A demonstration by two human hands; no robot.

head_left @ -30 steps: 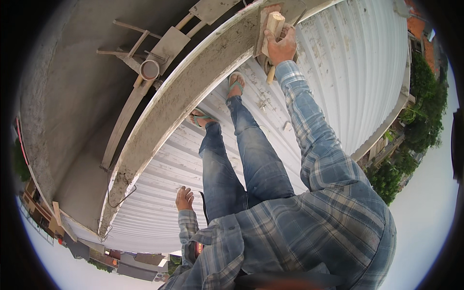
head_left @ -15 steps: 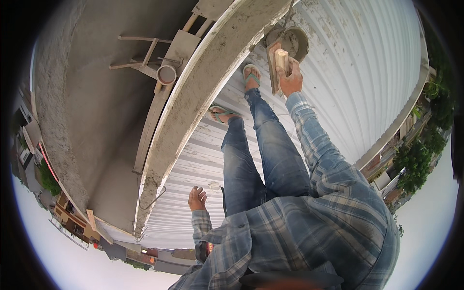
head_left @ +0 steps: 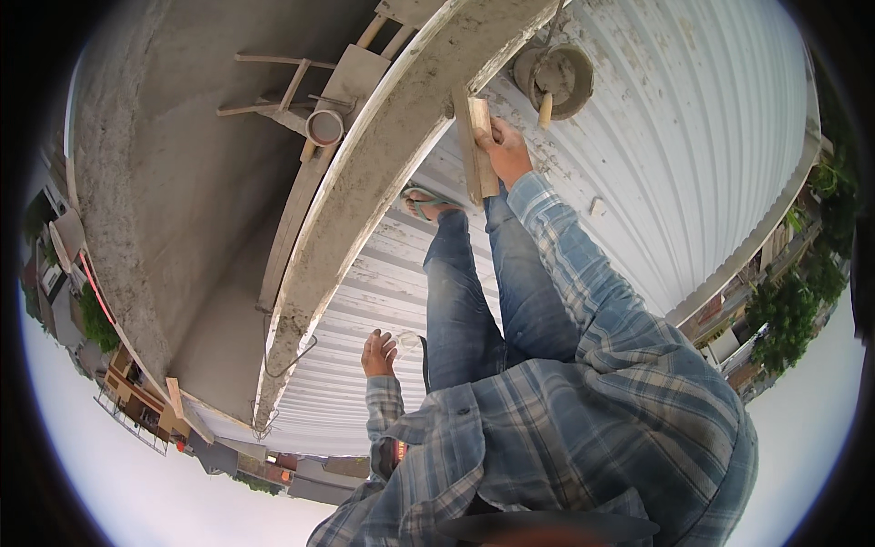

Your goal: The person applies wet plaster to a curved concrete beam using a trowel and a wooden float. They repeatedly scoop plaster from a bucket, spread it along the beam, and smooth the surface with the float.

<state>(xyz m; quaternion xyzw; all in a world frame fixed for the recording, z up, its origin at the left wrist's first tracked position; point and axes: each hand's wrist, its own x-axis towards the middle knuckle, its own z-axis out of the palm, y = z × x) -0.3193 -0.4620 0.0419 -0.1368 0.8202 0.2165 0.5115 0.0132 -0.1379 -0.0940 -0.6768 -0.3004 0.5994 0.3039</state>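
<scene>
Holding the pale block handle of a wooden float (head_left: 474, 171), the right grip (head_left: 507, 151) is closed firmly around it here, fingers wrapped, with the board standing nearly on edge. The float's far end overlaps the near edge of the concrete beam (head_left: 375, 173); whether the two actually touch, this view can't say. And there's the danger! If that corner meets the raised edge at a poor angle, it could knock a chip loose or twist the handle in the fingers. Anything wet on a face tipped this steeply could slide off too, though no load can be made out.

Just beyond the knuckles sits the bucket (head_left: 584, 80), grey mix inside, a wooden-handled tool (head_left: 545, 110) leaning out over its rim; a careless elbow swing could catch that handle. Down to the left, the left grip (head_left: 379, 354) hangs loosely curled, nothing visible in it, bracing nothing. Below, a sandalled foot (head_left: 425, 204) rests on ridged white sheeting (head_left: 674, 173) spattered with grey, where grit under the sole might cost some footing.
</scene>
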